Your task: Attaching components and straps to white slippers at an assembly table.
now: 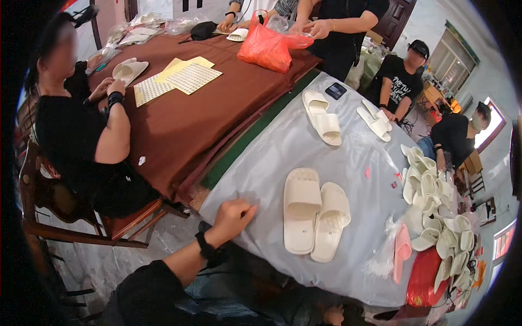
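My left hand point(234, 221) rests at the near left edge of the grey-covered table, its fingers curled in and no object showing in them. A black band circles that wrist. Closest to it on the table lies a pair of cream slide slippers, side by side: the left slipper point(302, 211) overlaps the edge of the right slipper point(330, 221). Neither is touched by my hand. At the lower edge of the view, a small patch of skin appears to be my right hand point(334, 315); its fingers are mostly hidden in shadow.
Farther up lie more cream slippers point(322, 118) and a phone point(335, 91). A pink slipper point(402, 251), a red bundle point(426, 277) and a slipper heap point(424, 179) crowd the right side. Co-workers surround both tables; a red bag point(266, 51) and sticker sheets point(194, 77) sit on the brown cloth.
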A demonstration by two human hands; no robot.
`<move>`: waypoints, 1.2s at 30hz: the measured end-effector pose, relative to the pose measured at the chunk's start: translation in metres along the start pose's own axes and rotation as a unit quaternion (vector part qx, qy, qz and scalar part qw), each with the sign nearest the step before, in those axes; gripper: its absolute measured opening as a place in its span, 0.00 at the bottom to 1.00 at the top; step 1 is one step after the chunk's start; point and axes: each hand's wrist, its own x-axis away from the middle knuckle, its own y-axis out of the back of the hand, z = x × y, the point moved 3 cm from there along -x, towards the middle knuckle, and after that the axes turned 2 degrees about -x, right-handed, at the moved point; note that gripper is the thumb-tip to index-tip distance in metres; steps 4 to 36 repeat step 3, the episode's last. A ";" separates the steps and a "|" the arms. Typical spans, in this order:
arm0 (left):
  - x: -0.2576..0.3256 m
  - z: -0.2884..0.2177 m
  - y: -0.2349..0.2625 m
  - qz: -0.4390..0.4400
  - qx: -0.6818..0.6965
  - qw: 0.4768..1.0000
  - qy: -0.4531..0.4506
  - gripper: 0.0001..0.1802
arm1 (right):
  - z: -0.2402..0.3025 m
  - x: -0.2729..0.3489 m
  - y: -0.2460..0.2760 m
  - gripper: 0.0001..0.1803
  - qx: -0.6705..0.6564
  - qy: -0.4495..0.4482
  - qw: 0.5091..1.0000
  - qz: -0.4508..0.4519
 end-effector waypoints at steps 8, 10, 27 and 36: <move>-0.003 0.000 0.006 0.069 -0.036 0.996 0.042 0.14 | -0.003 -0.010 0.011 0.55 -0.071 0.020 0.989 0.128; -0.003 0.000 0.006 0.069 -0.036 0.996 0.042 0.14 | -0.003 -0.010 0.011 0.55 -0.071 0.020 0.989 0.128; -0.003 0.000 0.006 0.069 -0.036 0.996 0.042 0.14 | -0.003 -0.010 0.011 0.55 -0.071 0.020 0.989 0.128; -0.003 0.000 0.006 0.069 -0.036 0.996 0.042 0.14 | -0.003 -0.010 0.011 0.55 -0.071 0.020 0.989 0.128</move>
